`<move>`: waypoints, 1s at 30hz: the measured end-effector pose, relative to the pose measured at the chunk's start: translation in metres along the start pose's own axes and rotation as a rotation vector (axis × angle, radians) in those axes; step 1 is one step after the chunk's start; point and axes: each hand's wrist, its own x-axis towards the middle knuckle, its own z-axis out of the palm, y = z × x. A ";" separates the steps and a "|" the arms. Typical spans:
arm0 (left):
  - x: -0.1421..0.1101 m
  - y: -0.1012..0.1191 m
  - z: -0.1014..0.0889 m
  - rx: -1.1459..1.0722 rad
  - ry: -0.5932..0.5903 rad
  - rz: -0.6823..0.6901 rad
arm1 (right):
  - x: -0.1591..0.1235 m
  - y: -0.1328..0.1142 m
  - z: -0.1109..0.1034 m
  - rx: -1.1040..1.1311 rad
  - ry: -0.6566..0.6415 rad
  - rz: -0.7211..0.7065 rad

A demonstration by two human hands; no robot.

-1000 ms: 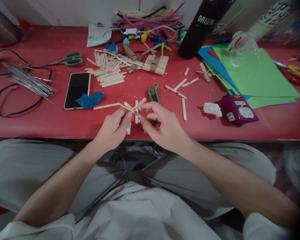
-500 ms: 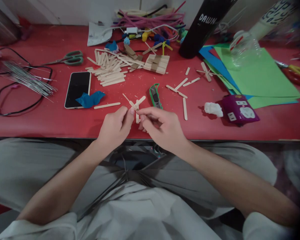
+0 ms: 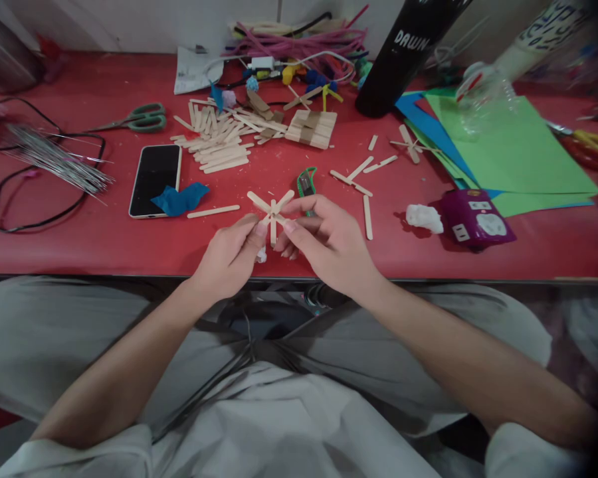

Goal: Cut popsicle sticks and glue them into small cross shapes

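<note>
Here, holding stick star (image 3: 274, 214) between left hand (image 3: 230, 255), closed and pinching lower left spoke, and right hand (image 3: 335, 247), curved more openly, gripping lower right spoke.

There is one stick star (image 3: 273, 217) and one phone (image 3: 154, 174). I count one green cutter (image 3: 306, 182) and one black bottle (image 3: 402, 58).

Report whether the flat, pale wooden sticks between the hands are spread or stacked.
Spread: the flat, pale wooden sticks cross at one middle, their ends fanning out like a star between left hand and right hand.
</note>
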 end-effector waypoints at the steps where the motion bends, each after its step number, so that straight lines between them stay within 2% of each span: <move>1: 0.000 0.000 -0.001 -0.062 -0.007 0.005 | 0.000 0.000 0.000 0.007 0.007 0.008; 5: 0.003 -0.002 -0.004 -0.293 -0.060 -0.051 | 0.000 0.000 0.000 -0.009 0.002 0.009; 9: 0.006 -0.003 -0.007 -0.385 -0.095 -0.105 | -0.002 -0.003 0.001 -0.068 -0.020 -0.009; 15: 0.007 -0.001 -0.008 -0.306 -0.047 -0.048 | -0.002 -0.005 0.000 -0.069 -0.021 -0.022; 22: 0.007 0.004 -0.007 -0.230 -0.012 -0.098 | -0.005 0.001 0.001 -0.130 -0.001 -0.116; 30: 0.006 0.002 -0.007 -0.046 0.037 0.029 | -0.005 -0.001 -0.001 -0.228 0.010 -0.152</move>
